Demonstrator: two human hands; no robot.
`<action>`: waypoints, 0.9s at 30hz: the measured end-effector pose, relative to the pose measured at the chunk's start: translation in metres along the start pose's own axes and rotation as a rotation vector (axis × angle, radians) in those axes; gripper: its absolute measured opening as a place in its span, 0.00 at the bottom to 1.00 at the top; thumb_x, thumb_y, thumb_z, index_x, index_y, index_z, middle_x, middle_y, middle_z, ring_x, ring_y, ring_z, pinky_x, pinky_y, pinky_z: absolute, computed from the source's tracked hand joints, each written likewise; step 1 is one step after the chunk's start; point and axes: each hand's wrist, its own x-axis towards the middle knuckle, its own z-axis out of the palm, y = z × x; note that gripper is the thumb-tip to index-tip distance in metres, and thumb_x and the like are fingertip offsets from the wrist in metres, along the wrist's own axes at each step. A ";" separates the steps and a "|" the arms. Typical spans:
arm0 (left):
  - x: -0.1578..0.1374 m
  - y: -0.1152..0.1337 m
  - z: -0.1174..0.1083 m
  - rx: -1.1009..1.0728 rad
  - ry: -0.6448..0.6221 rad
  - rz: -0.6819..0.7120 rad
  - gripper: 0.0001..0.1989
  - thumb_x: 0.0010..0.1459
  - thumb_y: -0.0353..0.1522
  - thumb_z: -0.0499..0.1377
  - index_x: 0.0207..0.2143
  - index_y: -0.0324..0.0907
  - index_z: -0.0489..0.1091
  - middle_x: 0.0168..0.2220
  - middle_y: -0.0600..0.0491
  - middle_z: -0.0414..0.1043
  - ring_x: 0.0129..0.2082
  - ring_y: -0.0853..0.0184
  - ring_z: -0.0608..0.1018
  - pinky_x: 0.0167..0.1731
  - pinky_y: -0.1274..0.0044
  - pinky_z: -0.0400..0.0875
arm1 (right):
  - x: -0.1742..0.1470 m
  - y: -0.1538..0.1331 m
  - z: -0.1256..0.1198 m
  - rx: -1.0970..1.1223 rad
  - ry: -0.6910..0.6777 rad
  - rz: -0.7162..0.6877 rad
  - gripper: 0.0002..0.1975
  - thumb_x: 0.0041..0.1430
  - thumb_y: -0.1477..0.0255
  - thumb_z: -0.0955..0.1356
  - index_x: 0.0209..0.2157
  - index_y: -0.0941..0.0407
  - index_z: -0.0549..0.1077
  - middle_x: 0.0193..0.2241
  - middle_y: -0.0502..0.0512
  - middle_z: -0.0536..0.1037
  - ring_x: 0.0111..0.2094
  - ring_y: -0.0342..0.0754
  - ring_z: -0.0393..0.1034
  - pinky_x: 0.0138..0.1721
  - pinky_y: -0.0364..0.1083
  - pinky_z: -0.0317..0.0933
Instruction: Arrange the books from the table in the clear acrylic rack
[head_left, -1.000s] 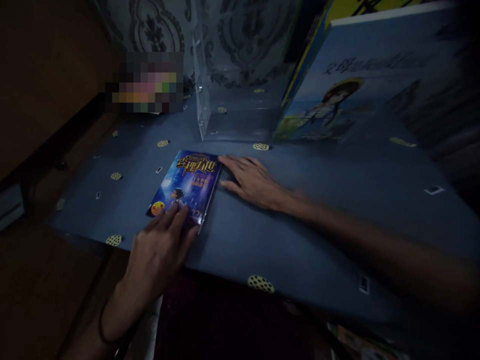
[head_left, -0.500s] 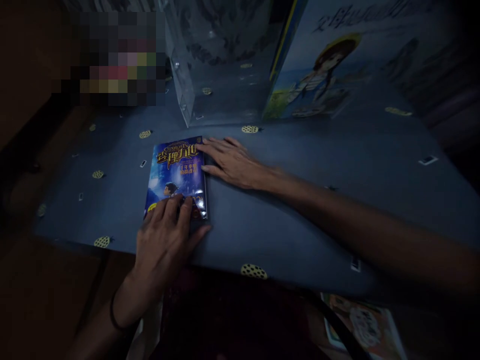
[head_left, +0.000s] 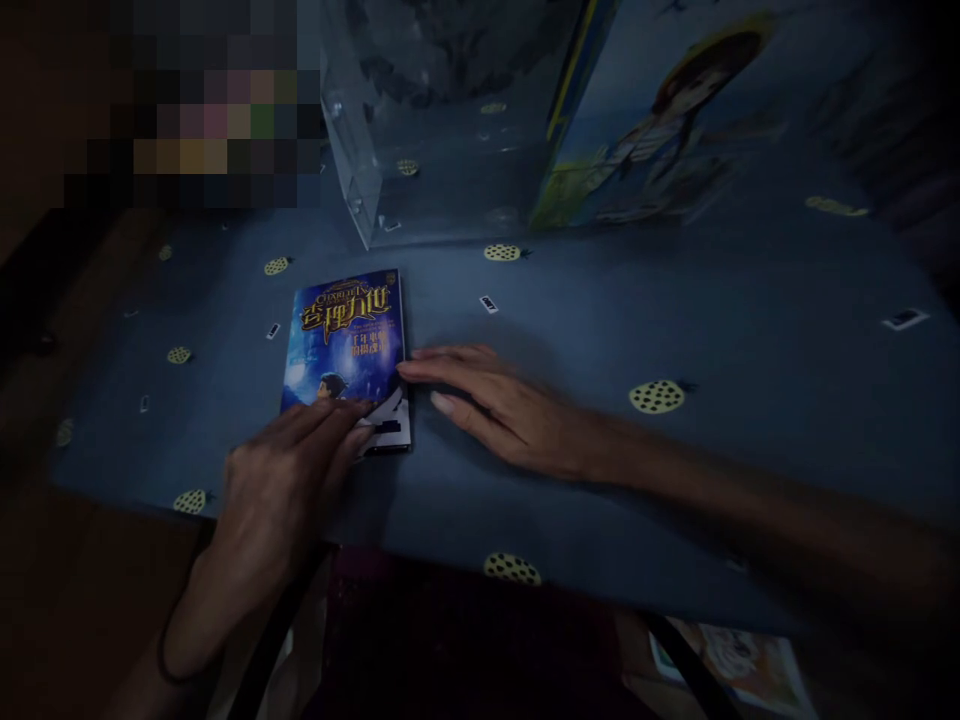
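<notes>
A small blue book (head_left: 341,320) with gold lettering lies on the dark cloth. My left hand (head_left: 274,490) is at its lower edge, fingers over the front cover and thumb by the lifted lower right corner, closed on the cover. Under that raised corner a white page with black print shows. At the book's right edge, my right hand (head_left: 510,415) is open, fingers stretched out and the index fingertip touching or nearly touching the edge. The cover's lower left part is hidden behind my left hand.
A clear acrylic stand (head_left: 360,190) rises behind the book, with a large picture book (head_left: 645,150) beside it. The table's cloth (head_left: 525,340) has yellow fruit prints. Below the front edge lies another book (head_left: 739,665). The upper left is pixelated.
My right hand has slid down from the book's upper right edge toward its middle. My left hand has shifted left and bent the cover's lower right corner up. The view has shifted slightly.
</notes>
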 end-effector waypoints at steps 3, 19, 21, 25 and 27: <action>0.000 -0.001 -0.003 -0.054 -0.043 -0.039 0.18 0.72 0.39 0.49 0.46 0.42 0.77 0.41 0.52 0.82 0.41 0.62 0.83 0.34 0.75 0.76 | -0.002 -0.002 -0.003 0.122 0.039 -0.002 0.20 0.72 0.73 0.59 0.63 0.53 0.64 0.53 0.55 0.79 0.58 0.50 0.68 0.58 0.59 0.65; -0.011 0.014 0.012 0.200 0.022 0.084 0.16 0.66 0.38 0.59 0.51 0.36 0.73 0.47 0.44 0.80 0.43 0.57 0.80 0.34 0.72 0.74 | -0.002 -0.004 -0.002 0.073 0.017 -0.116 0.20 0.71 0.78 0.59 0.60 0.56 0.68 0.53 0.59 0.77 0.57 0.50 0.68 0.57 0.57 0.66; -0.014 0.013 0.015 0.188 0.022 0.075 0.19 0.65 0.39 0.60 0.52 0.36 0.72 0.48 0.43 0.79 0.44 0.55 0.79 0.37 0.70 0.74 | -0.002 -0.004 0.002 0.002 -0.024 -0.191 0.19 0.70 0.77 0.60 0.59 0.56 0.69 0.47 0.58 0.80 0.54 0.50 0.70 0.54 0.57 0.67; -0.020 0.009 0.019 0.121 -0.033 0.036 0.23 0.65 0.43 0.58 0.55 0.36 0.70 0.52 0.40 0.76 0.48 0.52 0.77 0.42 0.64 0.74 | -0.001 -0.005 0.010 -0.142 -0.081 -0.291 0.14 0.70 0.76 0.61 0.52 0.56 0.74 0.37 0.54 0.82 0.45 0.50 0.74 0.50 0.55 0.68; -0.022 0.008 0.019 0.079 -0.058 0.020 0.24 0.66 0.44 0.57 0.56 0.35 0.69 0.53 0.39 0.75 0.48 0.51 0.76 0.43 0.61 0.73 | 0.001 -0.009 0.012 -0.190 -0.081 -0.305 0.13 0.70 0.75 0.62 0.50 0.56 0.75 0.35 0.54 0.82 0.43 0.51 0.73 0.49 0.56 0.68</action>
